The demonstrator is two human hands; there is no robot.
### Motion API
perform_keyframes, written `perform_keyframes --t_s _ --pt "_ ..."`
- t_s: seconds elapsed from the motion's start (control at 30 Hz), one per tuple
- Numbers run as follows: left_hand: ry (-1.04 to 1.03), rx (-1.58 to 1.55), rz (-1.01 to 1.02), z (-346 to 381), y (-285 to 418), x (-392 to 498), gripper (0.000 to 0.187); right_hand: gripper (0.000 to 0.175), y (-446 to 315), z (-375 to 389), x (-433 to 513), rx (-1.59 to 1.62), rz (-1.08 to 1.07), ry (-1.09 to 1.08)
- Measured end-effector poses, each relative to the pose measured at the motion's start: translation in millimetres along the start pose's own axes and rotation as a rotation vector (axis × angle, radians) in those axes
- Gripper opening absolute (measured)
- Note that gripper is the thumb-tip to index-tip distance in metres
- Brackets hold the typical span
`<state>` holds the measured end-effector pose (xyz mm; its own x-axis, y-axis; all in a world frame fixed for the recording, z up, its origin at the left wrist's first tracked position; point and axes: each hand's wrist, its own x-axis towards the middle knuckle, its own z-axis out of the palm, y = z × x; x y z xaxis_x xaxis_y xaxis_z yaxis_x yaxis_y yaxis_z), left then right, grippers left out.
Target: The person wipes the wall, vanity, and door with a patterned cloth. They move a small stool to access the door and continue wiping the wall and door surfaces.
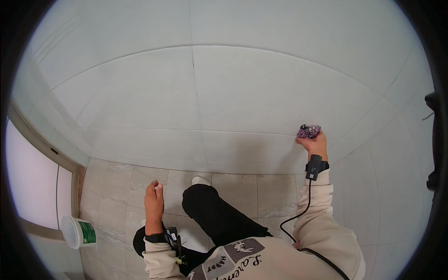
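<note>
My right hand (316, 142) is closed around a bunched multicoloured cloth (308, 131), mostly pink, purple and blue. It holds the cloth up against the pale tiled wall (252, 94), close to a horizontal joint between tiles. My left hand (154, 201) hangs low above the floor, away from the wall, its fingers loosely curled and thumb apart. Nothing shows in it. Each wrist bears a strapped black device, and a black cable (297, 217) runs from the right one along the sleeve.
A white plastic bucket (70, 232) with a green label stands on the tiled floor (234, 192) at the left, near a framed doorway or window (52, 150). At the right another tiled wall (388, 175) meets the front one. My bent black-trousered leg (217, 210) is below.
</note>
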<state>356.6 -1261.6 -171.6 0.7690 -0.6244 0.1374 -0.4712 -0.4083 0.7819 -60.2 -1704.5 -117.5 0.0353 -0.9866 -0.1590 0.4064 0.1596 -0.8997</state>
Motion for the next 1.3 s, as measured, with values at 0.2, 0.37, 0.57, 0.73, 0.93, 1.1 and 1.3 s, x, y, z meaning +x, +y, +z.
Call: perform_keyframes --t_s 0.2,0.37,0.57,0.73,0.93,1.1,1.3 --pt "0.013 -0.005 -0.049 2.5 -17.7 -4.1 0.045 0.023 -12.5 42.0 -20.3 0.585 -0.034 -0.073" --pt "0.014 0.067 -0.095 4.2 -36.2 -4.2 0.046 0.031 -39.2 95.1 -53.1 0.070 -0.516 0.072" --pt "0.014 0.099 -0.074 7.9 -19.9 -12.5 0.046 0.057 -81.1 127.2 -33.4 -0.919 -1.450 0.198" --pt "0.033 0.111 0.015 -0.8 24.4 -29.2 0.040 0.058 -152.2 97.2 -3.1 -0.969 -1.614 0.349" --pt "-0.053 0.064 0.075 7.8 91.4 -41.3 0.035 0.060 -247.8 53.1 31.8 -0.787 -1.517 0.695" --pt "-0.186 0.009 0.238 26.4 119.1 -49.2 0.035 0.062 -235.2 85.3 -40.4 -1.033 -1.578 0.690" --pt "-0.401 0.032 0.402 57.1 150.7 -43.1 0.038 0.071 -186.9 117.8 -103.8 -1.113 -1.512 0.467"
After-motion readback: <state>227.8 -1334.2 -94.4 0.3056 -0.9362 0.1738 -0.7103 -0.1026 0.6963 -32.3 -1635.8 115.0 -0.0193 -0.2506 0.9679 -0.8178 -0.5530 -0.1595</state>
